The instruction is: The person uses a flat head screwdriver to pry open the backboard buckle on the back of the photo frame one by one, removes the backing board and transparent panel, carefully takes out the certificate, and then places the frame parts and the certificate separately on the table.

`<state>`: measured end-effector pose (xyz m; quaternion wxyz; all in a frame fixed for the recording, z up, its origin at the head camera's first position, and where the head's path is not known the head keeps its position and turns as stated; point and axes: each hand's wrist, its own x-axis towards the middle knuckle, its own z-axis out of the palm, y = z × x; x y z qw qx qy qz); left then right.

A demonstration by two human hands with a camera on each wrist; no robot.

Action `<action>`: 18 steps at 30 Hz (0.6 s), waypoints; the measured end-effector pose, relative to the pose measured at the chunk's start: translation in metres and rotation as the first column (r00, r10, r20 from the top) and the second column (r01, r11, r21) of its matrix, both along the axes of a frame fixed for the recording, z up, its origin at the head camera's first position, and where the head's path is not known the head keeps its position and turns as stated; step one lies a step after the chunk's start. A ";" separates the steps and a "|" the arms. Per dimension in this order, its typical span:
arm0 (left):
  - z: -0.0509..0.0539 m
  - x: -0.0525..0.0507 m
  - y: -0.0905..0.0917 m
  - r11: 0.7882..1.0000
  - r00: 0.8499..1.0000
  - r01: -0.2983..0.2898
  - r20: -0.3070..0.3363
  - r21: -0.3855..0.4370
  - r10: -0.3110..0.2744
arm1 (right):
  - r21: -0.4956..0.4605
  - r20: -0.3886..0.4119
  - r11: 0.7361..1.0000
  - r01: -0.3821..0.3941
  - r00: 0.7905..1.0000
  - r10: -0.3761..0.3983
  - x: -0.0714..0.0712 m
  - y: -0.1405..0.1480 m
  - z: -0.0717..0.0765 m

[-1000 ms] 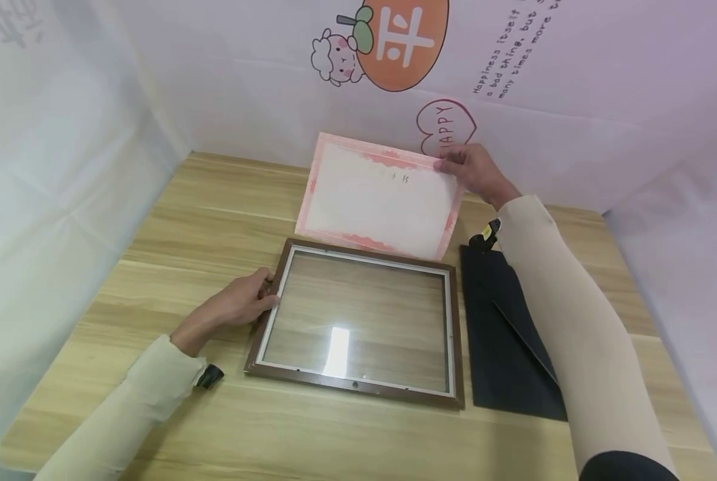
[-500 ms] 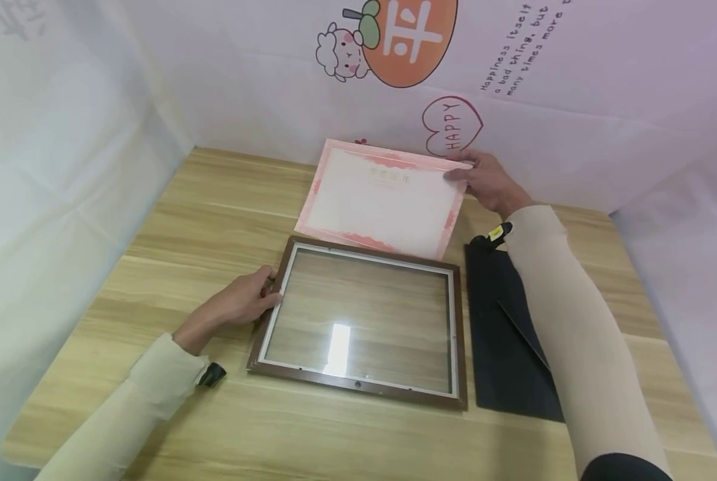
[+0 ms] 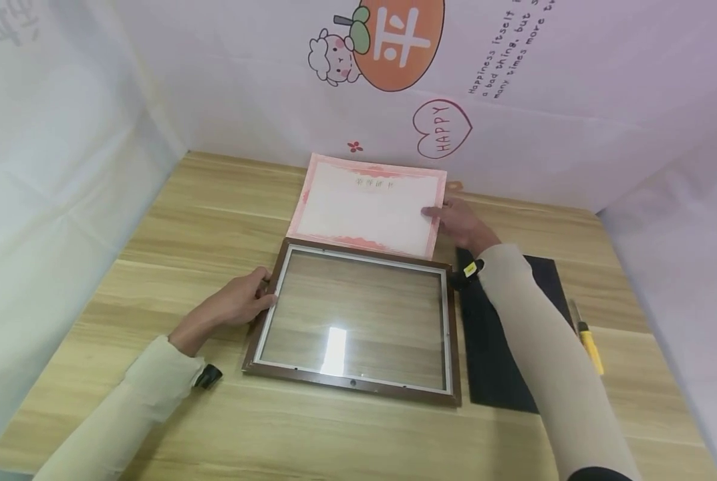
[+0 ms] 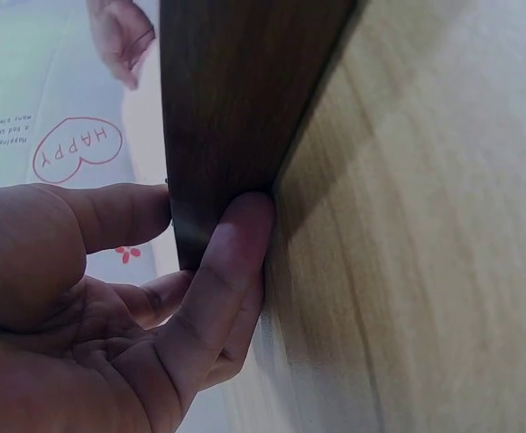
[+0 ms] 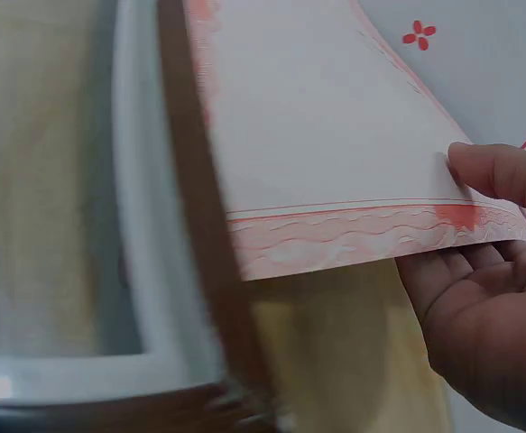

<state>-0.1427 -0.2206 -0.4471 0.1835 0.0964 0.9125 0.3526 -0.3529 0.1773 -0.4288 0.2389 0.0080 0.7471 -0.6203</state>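
Note:
A brown picture frame (image 3: 352, 383) with a glass pane lies on the wooden table. My left hand (image 3: 240, 299) grips its left side, the thumb on the upper edge and the fingers against the outer face, as the left wrist view shows. Behind the frame is a pink-bordered certificate (image 3: 364, 204), its near edge next to the frame's far side. My right hand (image 3: 457, 220) pinches the certificate's right edge, thumb on top and fingers underneath in the right wrist view.
A black backing board (image 3: 496, 361) lies right of the frame, partly under my right sleeve. Beyond it is a yellow-handled screwdriver (image 3: 589, 347). A printed white cloth (image 3: 244, 87) hangs behind the table (image 3: 154, 267).
My right hand has slid from the certificate's far right corner down to its right edge, coming nearer. The certificate's far side has lowered. The screwdriver has come into view. My left hand stays put.

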 end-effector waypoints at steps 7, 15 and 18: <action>-0.001 -0.001 -0.001 1.000 1.000 -0.016 0.024 -0.002 0.016 | 0.284 -0.026 0.957 -0.058 0.997 0.068 0.006 0.010 -0.032; 0.000 -0.002 0.000 1.000 1.000 -0.005 0.021 0.002 0.005 | 0.470 -0.122 0.883 0.004 0.991 0.061 0.012 0.008 -0.038; 0.000 -0.001 0.000 1.000 1.000 -0.011 0.027 0.012 0.011 | 0.550 -0.183 0.834 0.049 0.981 0.063 0.012 0.004 -0.035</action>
